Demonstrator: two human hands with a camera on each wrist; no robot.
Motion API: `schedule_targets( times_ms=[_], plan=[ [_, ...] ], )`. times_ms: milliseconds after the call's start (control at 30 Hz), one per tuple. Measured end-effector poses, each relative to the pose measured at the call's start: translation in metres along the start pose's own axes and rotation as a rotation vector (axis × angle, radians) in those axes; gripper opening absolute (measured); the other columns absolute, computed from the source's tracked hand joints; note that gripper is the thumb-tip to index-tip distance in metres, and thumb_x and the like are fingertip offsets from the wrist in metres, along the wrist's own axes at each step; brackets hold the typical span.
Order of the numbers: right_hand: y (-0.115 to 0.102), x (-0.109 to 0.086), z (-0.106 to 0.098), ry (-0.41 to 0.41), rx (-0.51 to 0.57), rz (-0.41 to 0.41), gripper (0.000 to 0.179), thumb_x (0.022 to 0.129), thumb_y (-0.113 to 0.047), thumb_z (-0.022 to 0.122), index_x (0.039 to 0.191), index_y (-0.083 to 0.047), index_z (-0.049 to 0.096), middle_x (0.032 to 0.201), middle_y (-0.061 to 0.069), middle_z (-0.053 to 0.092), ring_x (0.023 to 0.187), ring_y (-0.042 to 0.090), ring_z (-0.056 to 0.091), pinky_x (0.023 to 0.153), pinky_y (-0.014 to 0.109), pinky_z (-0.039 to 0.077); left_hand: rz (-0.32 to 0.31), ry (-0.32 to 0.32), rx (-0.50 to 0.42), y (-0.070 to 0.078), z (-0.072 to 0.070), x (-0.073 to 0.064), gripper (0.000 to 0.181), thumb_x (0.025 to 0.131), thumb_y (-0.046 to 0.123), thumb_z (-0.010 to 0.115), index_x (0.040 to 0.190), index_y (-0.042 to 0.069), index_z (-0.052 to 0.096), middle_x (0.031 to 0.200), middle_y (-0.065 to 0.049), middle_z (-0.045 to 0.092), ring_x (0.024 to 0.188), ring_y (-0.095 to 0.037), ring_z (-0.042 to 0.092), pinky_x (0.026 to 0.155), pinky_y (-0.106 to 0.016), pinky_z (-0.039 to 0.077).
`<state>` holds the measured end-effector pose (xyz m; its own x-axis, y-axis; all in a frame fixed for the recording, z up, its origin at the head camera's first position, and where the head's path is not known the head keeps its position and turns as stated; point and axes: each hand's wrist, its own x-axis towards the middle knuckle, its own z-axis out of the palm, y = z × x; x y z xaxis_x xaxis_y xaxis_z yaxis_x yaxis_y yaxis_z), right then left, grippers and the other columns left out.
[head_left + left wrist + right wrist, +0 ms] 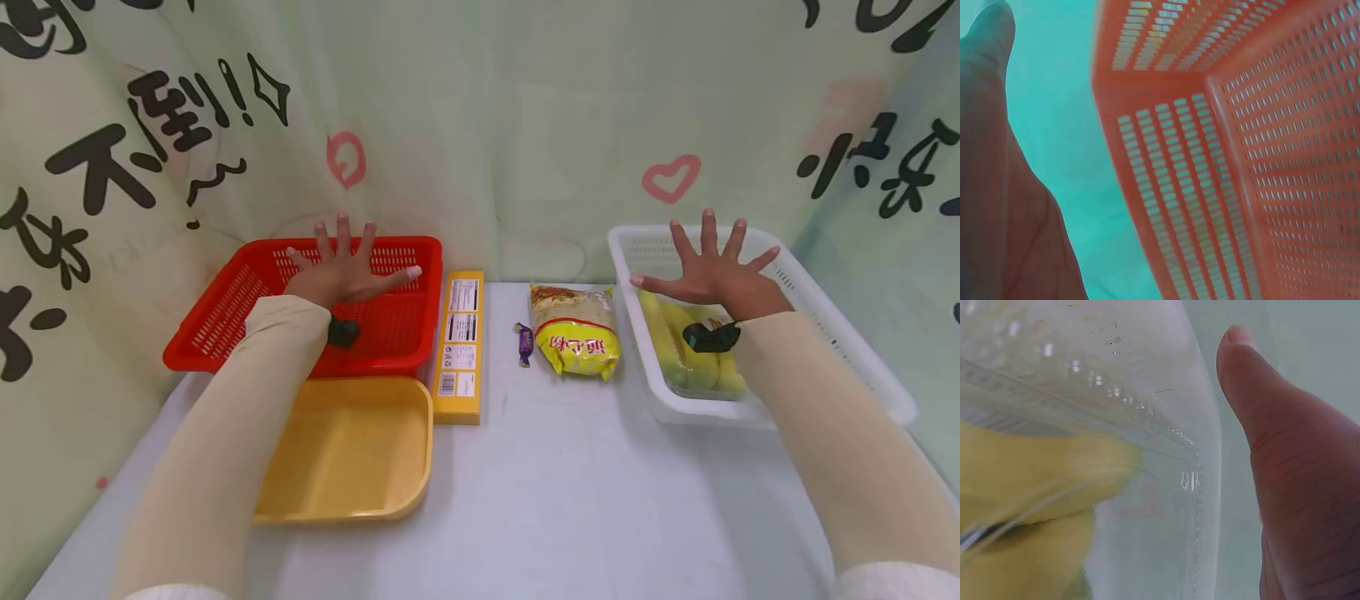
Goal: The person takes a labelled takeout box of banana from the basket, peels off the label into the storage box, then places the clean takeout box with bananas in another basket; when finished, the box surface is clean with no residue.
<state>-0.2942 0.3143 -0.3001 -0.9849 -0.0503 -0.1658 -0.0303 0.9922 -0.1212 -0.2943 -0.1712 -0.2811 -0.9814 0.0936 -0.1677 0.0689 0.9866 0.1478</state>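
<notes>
My left hand (pixel 341 271) is held with fingers spread above the red basket (pixel 375 367), holding nothing. In the left wrist view the slotted basket wall (pixel 1172 187) fills the right side, with part of the hand (pixel 1010 200) at the left edge. Over the white basket (pixel 832 333) my right hand (pixel 708 271) is spread the same way, also holding nothing. Inside that basket lies a clear pack of yellow, mango-like fruit (pixel 697 367), partly hidden by the arm. The right wrist view shows the yellow fruit (pixel 1041 475) through clear plastic, beside the thumb (pixel 1247 381).
A yellow tray (pixel 352 450) stands in front of the red basket. Right of it lies a long yellow box (pixel 459 350). Between the baskets are a purple-wrapped candy (pixel 524 343) and a yellow food bag (pixel 577 333). A printed curtain (pixel 495 125) hangs behind the table.
</notes>
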Motion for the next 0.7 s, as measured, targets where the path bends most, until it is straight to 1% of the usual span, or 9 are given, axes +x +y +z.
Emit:
schedule_targets(
  times_ms=[200,367,467,533,600,700],
  plan=[
    [0.004,-0.004,-0.003,0.003,0.024,-0.005,0.115,0.080,-0.082,0.039,0.149,-0.017,-0.025,0.142,0.019,-0.048,0.121,0.055,-0.042,0.081,0.084,-0.017,0.047,0.004,0.037,0.022,0.003,0.005,0.108,0.083,0.077,0.041,0.155,0.017,-0.014,0.155,-0.018,-0.028,0.139,-0.045,-0.024,0.100,-0.077,-0.007],
    [0.007,-0.007,-0.003,0.007,0.036,-0.022,0.113,0.082,-0.080,0.040,0.149,-0.016,-0.025,0.141,0.018,-0.049,0.122,0.055,-0.041,0.081,0.085,-0.013,0.117,0.033,0.033,0.045,0.009,0.005,0.107,0.083,0.076,0.043,0.156,0.019,-0.012,0.157,-0.015,-0.027,0.141,-0.043,-0.023,0.102,-0.075,-0.008],
    [0.012,-0.010,-0.003,0.019,0.039,-0.021,0.113,0.082,-0.078,0.042,0.150,-0.015,-0.023,0.142,0.019,-0.047,0.123,0.057,-0.039,0.081,0.086,-0.011,0.173,0.036,0.033,0.064,0.011,0.004,0.107,0.083,0.077,0.042,0.155,0.020,-0.013,0.157,-0.014,-0.027,0.141,-0.041,-0.023,0.104,-0.073,-0.008],
    [0.016,-0.013,-0.003,0.026,0.056,-0.023,0.113,0.083,-0.077,0.043,0.150,-0.014,-0.022,0.143,0.020,-0.046,0.124,0.058,-0.037,0.082,0.086,-0.009,0.214,0.026,0.030,0.079,0.014,0.001,0.106,0.084,0.077,0.042,0.155,0.021,-0.014,0.157,-0.013,-0.027,0.141,-0.039,-0.024,0.105,-0.071,-0.007],
    [0.022,-0.017,-0.005,0.030,0.110,-0.040,0.111,0.085,-0.073,0.045,0.150,-0.014,-0.023,0.143,0.020,-0.046,0.125,0.058,-0.036,0.084,0.086,-0.006,0.264,0.004,0.020,0.094,0.018,-0.001,0.105,0.084,0.076,0.043,0.155,0.023,-0.014,0.157,-0.012,-0.029,0.142,-0.038,-0.024,0.108,-0.069,-0.006],
    [0.035,-0.023,-0.007,0.020,0.192,-0.065,0.109,0.087,-0.069,0.046,0.149,-0.014,-0.024,0.143,0.019,-0.046,0.126,0.058,-0.034,0.087,0.085,0.001,0.356,-0.033,0.011,0.116,0.030,-0.002,0.103,0.087,0.072,0.046,0.155,0.023,-0.014,0.157,-0.011,-0.028,0.143,-0.036,-0.022,0.113,-0.061,0.000]
  ],
)
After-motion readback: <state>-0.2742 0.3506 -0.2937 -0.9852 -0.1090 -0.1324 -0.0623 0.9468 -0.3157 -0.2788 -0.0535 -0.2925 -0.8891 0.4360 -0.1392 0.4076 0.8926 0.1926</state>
